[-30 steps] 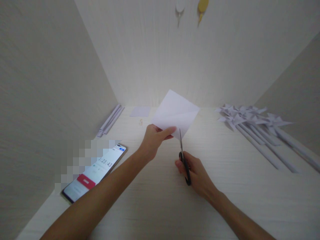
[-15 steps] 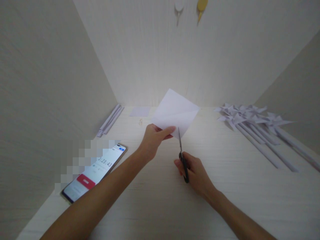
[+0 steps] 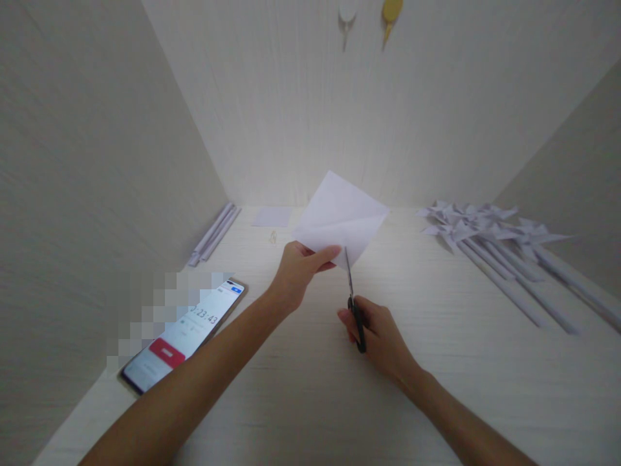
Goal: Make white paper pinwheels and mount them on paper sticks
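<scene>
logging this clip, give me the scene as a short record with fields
left hand: left hand pinches the lower corner of the white paper square, held up off the table
right hand: right hand grips the scissors, blades at the paper's lower edge
table: wooden table
left side: phone, paper rolls
right side: paper pinwheels
</scene>
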`<state>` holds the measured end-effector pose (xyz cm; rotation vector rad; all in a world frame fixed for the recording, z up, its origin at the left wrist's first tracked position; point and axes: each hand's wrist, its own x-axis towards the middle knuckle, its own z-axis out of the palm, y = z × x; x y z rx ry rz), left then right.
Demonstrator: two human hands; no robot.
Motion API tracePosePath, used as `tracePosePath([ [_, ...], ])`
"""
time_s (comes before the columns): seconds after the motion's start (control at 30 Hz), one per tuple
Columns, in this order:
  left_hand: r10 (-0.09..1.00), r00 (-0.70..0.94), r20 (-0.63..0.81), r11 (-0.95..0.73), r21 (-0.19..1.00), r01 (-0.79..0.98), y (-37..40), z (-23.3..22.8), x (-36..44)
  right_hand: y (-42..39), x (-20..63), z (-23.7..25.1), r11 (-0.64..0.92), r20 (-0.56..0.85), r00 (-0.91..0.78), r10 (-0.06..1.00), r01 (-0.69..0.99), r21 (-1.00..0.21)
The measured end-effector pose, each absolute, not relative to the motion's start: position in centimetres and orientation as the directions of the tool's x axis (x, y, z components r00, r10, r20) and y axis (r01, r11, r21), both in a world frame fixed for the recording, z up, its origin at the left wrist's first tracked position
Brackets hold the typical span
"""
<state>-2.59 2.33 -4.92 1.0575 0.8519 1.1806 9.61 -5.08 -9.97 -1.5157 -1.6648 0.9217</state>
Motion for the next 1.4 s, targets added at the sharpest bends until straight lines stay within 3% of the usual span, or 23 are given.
tracePosePath([
  [0.63, 0.968, 0.25, -0.037, 0.094, 0.971, -0.218, 1.67, -5.42, -2.19, -5.13, 9.44, -9.28, 0.052, 0.028, -0.061, 0.998, 0.428, -0.902],
  [1.4, 0.969, 0.244, -0.044, 0.099, 0.971, -0.216, 1.78, -5.44, -2.26, -5.16, 9.7, -9.71, 0.064, 0.063, -0.019, 0.998, 0.494, -0.867],
])
